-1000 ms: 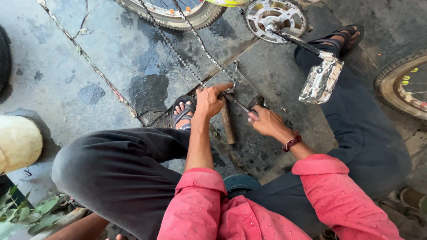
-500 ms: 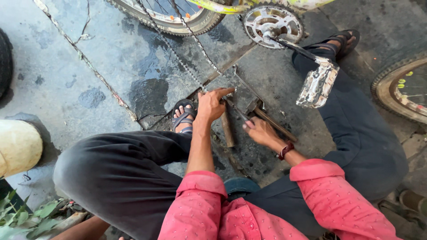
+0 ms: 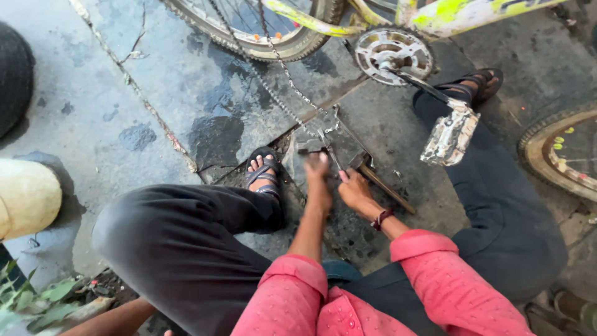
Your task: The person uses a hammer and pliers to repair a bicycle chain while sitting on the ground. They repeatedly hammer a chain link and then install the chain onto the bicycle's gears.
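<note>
Dull grey metal chain at twelve o'clock, toothed metal sprocket with worn shine, scuffed metal pedal, wooden hammer handle, rough cracked concrete ground with dark oily patches, matt pink cloth sleeves

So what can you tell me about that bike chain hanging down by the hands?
The bike chain is a thin line of small metal links, grey and dull. It is off the toothed chainring and hangs slack from the top of the picture, past the rear wheel, in two strands that run down to the cracked pavement. Its low end lies on the ground in front of the left hand and right hand. Whether the fingers touch it is unclear.
</note>
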